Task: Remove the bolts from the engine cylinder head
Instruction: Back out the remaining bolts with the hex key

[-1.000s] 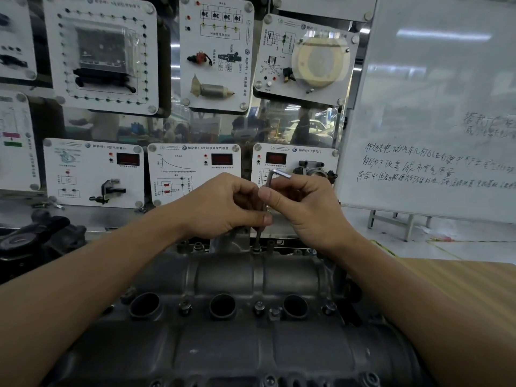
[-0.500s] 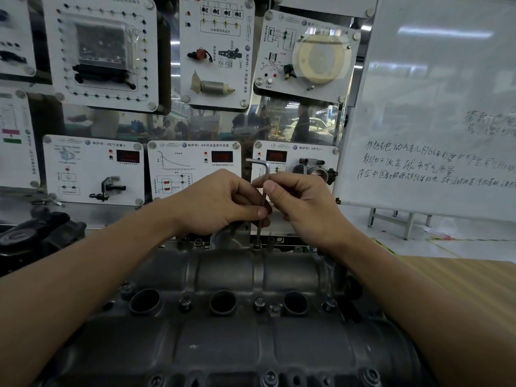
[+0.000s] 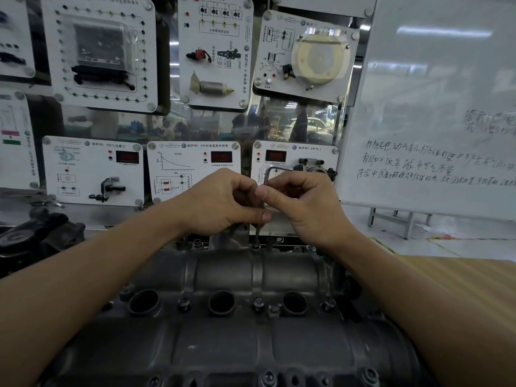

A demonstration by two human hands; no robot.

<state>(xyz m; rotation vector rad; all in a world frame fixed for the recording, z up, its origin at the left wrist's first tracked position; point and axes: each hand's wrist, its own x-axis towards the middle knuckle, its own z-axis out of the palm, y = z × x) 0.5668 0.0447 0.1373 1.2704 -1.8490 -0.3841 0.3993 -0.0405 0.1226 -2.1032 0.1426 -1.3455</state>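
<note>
1. The cylinder head [image 3: 229, 275] is a big dark grey casting that fills the near middle of the view. A bit of wooden table [image 3: 460, 289] shows on its right.
2. An L-shaped hex key [image 3: 267, 178] stands pretty much upright over the far edge of the head. Its short leg sticks out to the right at the top, and its lower tip meets a far-edge bolt [image 3: 256, 245].
3. The left hand [image 3: 223, 202] comes in from the left with its fingers curled. Its thumb and fingertips pinch the low part of the key's shaft.
4. The right hand [image 3: 304, 208] comes in from the right and pinches the shaft between thumb and index finger, just above the left one's grip. The two hands touch each other around the key.
5. Three round wells [image 3: 222, 303] run across the middle of the head, with the middle-row bolts [image 3: 184, 303] sitting between and beside them. More near-edge bolts [image 3: 269, 377] sit along the bottom of the view.
6. On the far side there's a wall of white training panels [image 3: 100, 51] with sensors and little displays mounted on them.
7. At far right is a whiteboard [image 3: 432, 107] with handwriting on it. A dark chunky engine part [image 3: 36, 233] sits off at the left, apart from the head.
</note>
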